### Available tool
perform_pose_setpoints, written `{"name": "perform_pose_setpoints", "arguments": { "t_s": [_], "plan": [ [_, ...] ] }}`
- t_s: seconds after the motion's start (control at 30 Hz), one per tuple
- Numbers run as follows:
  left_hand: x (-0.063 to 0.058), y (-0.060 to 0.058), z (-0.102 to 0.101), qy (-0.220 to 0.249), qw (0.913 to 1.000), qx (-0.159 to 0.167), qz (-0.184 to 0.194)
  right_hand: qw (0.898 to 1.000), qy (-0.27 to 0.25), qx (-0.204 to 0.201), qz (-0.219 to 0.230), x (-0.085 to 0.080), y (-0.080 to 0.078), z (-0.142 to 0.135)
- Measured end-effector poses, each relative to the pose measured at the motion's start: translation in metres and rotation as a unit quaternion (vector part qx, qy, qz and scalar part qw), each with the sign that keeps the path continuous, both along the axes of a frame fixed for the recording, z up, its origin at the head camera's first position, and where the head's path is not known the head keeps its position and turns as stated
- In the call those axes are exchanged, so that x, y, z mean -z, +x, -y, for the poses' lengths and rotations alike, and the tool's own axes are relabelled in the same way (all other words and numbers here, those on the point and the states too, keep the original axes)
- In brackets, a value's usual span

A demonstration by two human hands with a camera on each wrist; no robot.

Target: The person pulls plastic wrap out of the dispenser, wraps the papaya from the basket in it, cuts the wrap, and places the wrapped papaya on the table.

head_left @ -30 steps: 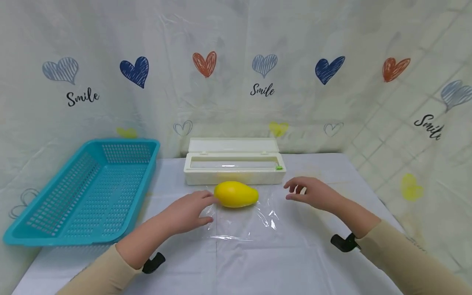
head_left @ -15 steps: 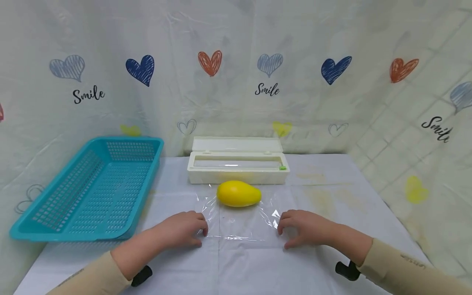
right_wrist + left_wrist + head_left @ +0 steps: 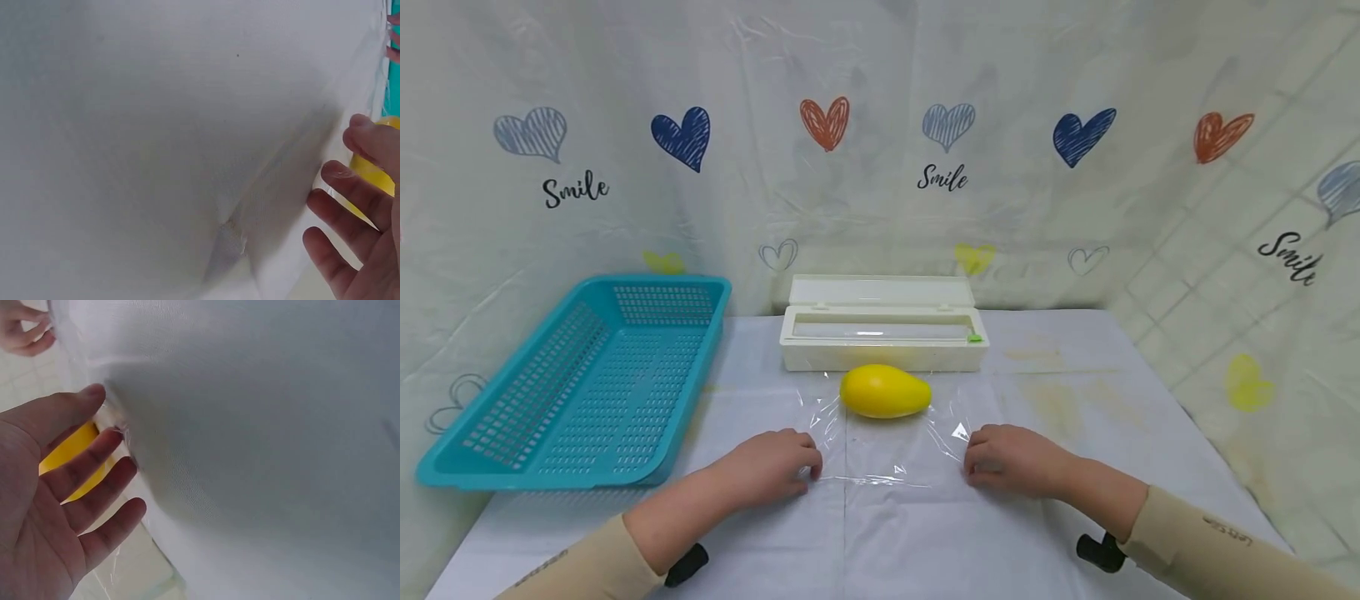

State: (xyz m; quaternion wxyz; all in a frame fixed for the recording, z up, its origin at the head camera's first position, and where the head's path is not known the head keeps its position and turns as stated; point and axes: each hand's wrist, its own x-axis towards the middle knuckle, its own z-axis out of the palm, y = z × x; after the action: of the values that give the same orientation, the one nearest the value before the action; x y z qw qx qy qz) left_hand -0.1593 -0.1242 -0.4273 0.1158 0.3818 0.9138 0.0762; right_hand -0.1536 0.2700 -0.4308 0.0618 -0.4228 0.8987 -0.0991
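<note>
Yellow, bright and smooth: the fruit [image 3: 885, 392] lies on the clear film [image 3: 887, 457] mid-bench [image 3: 910, 550], its long axis running left to right, blunt end left, narrower end right. And here are the hands, one at each near corner of that sheet! Left hand [image 3: 763, 471] on one side, right hand [image 3: 1018, 461] on the other, with the fruit farther out between them: ahead and to the right of the left hand, ahead and to the left of the right. Which is nearer? Hard to split them; call it even. The film's near edge spans the gap between the hands, roughly parallel to the fruit's length, and that, I'd judge, is the line to watch. Any grip? Not on this showing: in the wrist views both hands have loosely bent fingers, thumb apart from index, with film at the left index fingertip [image 3: 116, 433] and, it seems, over the right index fingertip [image 3: 337, 170] too. Just beyond the fruit stands the white box [image 3: 880, 359], lid raised; whether they touch, I can't tell. Blue basket [image 3: 520, 482] off left, well apart.
</note>
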Motion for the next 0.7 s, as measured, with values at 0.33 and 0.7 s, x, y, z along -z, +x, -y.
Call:
{"name": "perform_pose_setpoints", "arguments": {
  "t_s": [0.33,0.7],
  "plan": [
    [0.005,-0.005,0.003,0.025,0.999,-0.035,0.004,0.997,-0.031,0.061,0.047,-0.003,-0.002,-0.009],
    [-0.009,-0.004,0.005,0.069,0.9914,-0.111,-0.001,0.991,-0.073,0.11,0.022,-0.028,0.0,-0.015]
  ]
}}
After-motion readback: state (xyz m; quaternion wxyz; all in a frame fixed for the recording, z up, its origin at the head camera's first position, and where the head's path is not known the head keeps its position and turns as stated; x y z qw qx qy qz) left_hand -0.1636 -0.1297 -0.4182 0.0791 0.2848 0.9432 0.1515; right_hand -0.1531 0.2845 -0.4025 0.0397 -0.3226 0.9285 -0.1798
